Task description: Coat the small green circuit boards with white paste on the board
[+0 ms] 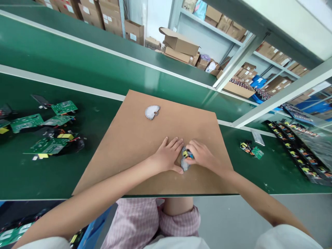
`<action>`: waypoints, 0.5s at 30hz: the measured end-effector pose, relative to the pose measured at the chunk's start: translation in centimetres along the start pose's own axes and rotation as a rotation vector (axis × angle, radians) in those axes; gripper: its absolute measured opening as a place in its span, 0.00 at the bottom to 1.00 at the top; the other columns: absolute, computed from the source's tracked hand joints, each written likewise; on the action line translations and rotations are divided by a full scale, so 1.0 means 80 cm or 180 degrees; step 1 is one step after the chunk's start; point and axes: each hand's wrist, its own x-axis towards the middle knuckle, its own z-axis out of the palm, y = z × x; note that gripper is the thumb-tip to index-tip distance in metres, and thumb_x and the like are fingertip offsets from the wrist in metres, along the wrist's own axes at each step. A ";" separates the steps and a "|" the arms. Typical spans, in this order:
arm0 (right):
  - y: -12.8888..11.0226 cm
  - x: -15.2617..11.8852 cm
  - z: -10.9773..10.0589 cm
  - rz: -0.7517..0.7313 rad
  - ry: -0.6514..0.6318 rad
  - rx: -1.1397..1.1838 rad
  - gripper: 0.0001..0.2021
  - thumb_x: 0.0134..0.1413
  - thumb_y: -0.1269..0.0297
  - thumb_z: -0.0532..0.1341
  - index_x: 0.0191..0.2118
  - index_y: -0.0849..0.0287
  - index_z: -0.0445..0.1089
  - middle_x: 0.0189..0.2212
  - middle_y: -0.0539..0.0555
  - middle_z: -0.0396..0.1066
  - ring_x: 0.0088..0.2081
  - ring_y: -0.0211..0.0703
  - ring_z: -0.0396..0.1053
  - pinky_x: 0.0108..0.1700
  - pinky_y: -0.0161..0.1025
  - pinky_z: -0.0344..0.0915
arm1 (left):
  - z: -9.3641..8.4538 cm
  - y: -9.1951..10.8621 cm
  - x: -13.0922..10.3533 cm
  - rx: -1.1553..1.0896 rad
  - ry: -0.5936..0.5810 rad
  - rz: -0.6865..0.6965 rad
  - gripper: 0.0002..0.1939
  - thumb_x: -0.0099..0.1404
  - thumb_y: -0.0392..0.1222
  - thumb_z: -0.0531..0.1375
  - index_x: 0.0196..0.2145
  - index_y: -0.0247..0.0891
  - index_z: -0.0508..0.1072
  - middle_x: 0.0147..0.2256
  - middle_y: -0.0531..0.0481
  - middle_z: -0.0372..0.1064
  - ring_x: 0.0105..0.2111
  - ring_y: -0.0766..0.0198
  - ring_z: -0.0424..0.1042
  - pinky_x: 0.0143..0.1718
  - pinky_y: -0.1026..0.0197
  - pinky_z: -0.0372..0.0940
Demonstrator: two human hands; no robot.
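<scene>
My right hand point(201, 153) is closed around a small circuit board point(187, 154) with yellow, orange and dark parts. Under the board lies a grey-white piece point(184, 165), perhaps a pad or cloth; its material is hard to tell. My left hand point(169, 155) rests flat on the brown cardboard sheet point(145, 145), fingers stretched out and thumb apart, along the left edge of the grey piece. Farther back on the cardboard is a rounded whitish piece point(151, 112) with a notch in its right side. My right fingers hide much of the held board.
Several green circuit boards point(27, 121) with wired parts lie on the green bench at left. A small board assembly point(250, 149) and black trays of boards point(298, 148) are at right. A metal post point(238, 58) rises behind, before shelves of cardboard boxes point(178, 43).
</scene>
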 end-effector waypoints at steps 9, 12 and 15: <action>-0.005 0.002 -0.002 -0.0023 -0.0018 -0.0003 0.12 0.51 0.56 0.59 0.33 0.58 0.59 0.29 0.54 0.61 0.33 0.46 0.61 0.30 0.38 0.58 | 0.003 -0.001 0.001 -0.0028 0.0023 0.0049 0.52 0.53 0.68 0.52 0.63 0.30 0.42 0.63 0.38 0.34 0.64 0.47 0.33 0.60 0.39 0.32; 0.002 0.008 -0.001 0.0370 0.0036 -0.0118 0.11 0.50 0.60 0.60 0.33 0.59 0.58 0.28 0.53 0.61 0.31 0.46 0.61 0.29 0.38 0.58 | 0.006 -0.002 0.002 -0.0030 0.0059 0.0030 0.53 0.52 0.69 0.53 0.63 0.29 0.40 0.64 0.39 0.33 0.64 0.48 0.32 0.60 0.39 0.32; -0.005 0.001 -0.001 0.0029 -0.0019 0.0075 0.13 0.51 0.54 0.59 0.33 0.59 0.58 0.29 0.54 0.61 0.33 0.46 0.61 0.30 0.39 0.60 | 0.009 -0.003 0.002 -0.0008 0.0070 0.0059 0.52 0.53 0.69 0.51 0.63 0.28 0.42 0.64 0.40 0.33 0.64 0.49 0.33 0.60 0.39 0.32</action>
